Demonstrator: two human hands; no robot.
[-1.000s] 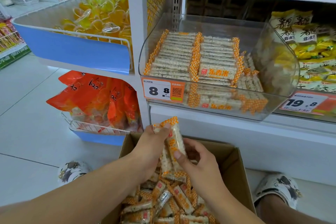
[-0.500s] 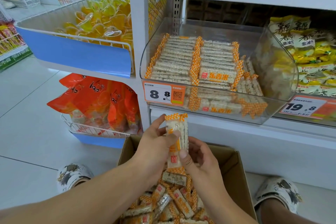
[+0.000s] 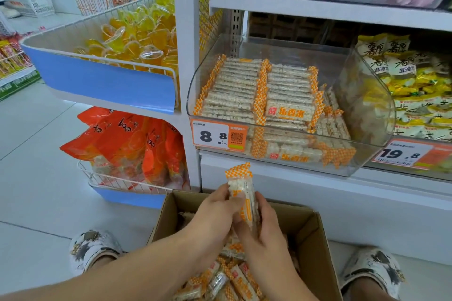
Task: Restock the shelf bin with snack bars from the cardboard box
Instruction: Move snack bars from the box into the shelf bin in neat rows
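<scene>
A small upright stack of snack bars [image 3: 241,183], white with orange-checked ends, is held between both hands above the open cardboard box [image 3: 315,239]. My left hand [image 3: 212,212] grips the stack from the left and my right hand [image 3: 264,232] grips it from the right. More loose snack bars [image 3: 234,281] lie in the box below. The clear shelf bin [image 3: 371,115] stands above and beyond the hands, with neat rows of the same bars filling its left and middle; its right part holds fewer.
An orange price tag [image 3: 219,135] hangs on the bin front. A blue-fronted wire basket of yellow jelly cups [image 3: 97,76] sits left, orange bags [image 3: 127,146] below it. Yellow snack packs [image 3: 415,85] fill the right bin. My slippers [image 3: 90,249] flank the box on white floor.
Both hands have drawn closer together around the bars and squared them into an upright stack. The stack sits slightly higher above the box than a second ago.
</scene>
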